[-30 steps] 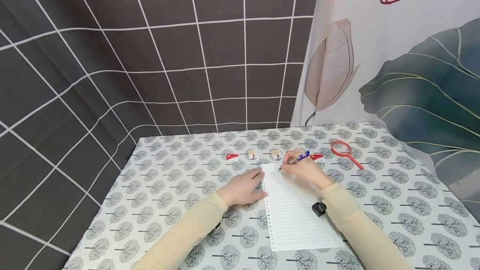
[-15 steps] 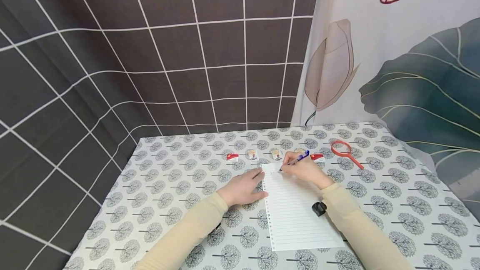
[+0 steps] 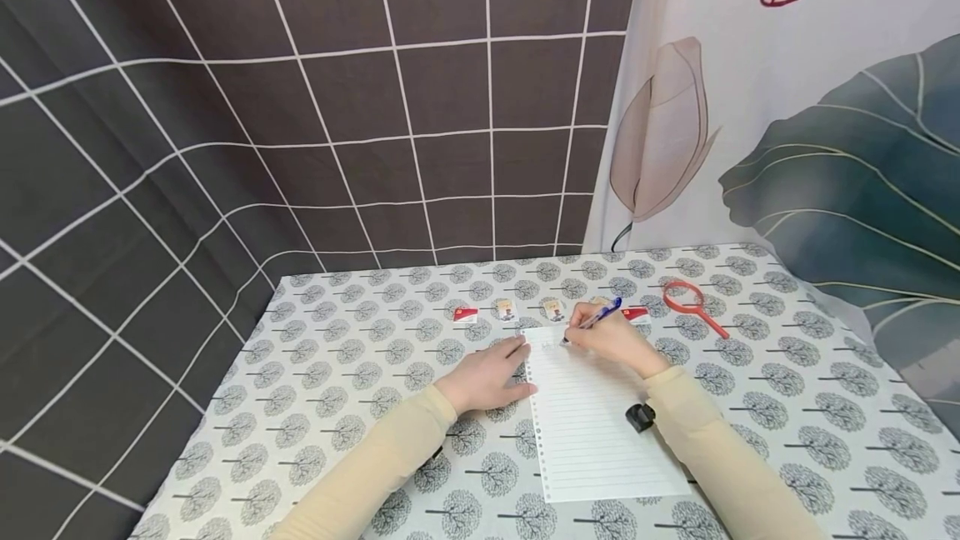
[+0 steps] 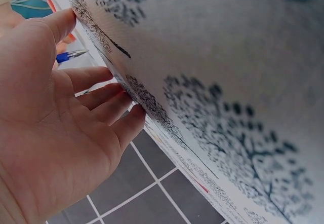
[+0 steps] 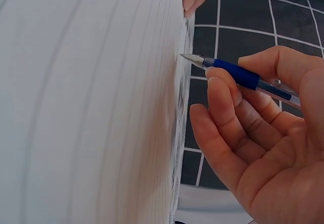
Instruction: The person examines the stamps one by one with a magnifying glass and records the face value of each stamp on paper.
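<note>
A blue gel pen (image 3: 602, 312) is pinched in my right hand (image 3: 611, 338), its tip at the top line of a lined sheet of loose-leaf paper (image 3: 592, 432). Close up in the right wrist view, thumb and fingers close round the blue grip of the pen (image 5: 235, 74). Faint handwriting (image 3: 551, 346) shows left of the tip, too small to read. My left hand (image 3: 487, 377) rests by the punched left edge of the sheet, its fingers extended and its thumb touching the margin. In the left wrist view, the left hand's fingers (image 4: 132, 122) meet the patterned cloth.
Beyond the paper lie red-and-white cards (image 3: 465, 316) and small portrait pictures (image 3: 506, 310), one partly behind the right hand. A red magnifying glass (image 3: 693, 307) lies at the back right. The tablecloth (image 3: 337, 398) has a tree print; a dark checked curtain (image 3: 442, 98) hangs behind.
The pen tip and right hand have shifted slightly to the right along the top line. My left hand stays in place.
</note>
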A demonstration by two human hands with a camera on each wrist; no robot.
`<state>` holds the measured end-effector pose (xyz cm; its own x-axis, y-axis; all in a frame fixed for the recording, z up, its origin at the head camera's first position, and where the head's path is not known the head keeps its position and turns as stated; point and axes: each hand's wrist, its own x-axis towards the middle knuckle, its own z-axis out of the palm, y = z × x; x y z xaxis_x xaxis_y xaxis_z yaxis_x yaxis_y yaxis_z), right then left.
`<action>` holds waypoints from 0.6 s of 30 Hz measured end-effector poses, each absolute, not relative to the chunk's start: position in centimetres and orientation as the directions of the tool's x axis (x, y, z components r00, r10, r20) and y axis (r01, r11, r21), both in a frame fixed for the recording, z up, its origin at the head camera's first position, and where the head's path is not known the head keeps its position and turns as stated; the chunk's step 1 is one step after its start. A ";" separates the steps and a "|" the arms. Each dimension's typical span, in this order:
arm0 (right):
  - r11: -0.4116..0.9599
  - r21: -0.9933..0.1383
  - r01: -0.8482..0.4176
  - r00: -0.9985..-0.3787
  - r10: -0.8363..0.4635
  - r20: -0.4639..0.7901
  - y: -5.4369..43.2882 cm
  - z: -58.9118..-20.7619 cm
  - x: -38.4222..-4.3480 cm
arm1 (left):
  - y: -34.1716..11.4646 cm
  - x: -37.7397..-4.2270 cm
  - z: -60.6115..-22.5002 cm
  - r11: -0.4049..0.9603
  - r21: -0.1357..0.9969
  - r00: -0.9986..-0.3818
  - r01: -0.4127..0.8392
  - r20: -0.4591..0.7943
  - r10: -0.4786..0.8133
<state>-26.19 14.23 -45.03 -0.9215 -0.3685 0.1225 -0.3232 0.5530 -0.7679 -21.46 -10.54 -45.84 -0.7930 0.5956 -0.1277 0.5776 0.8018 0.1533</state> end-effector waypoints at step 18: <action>0.547 -0.772 -0.324 -0.924 -0.356 0.135 14.4 -45.1 -26.3 | -10.5 -21.4 -45.8 0.796 0.147 -0.788 0.587 -0.121 0.604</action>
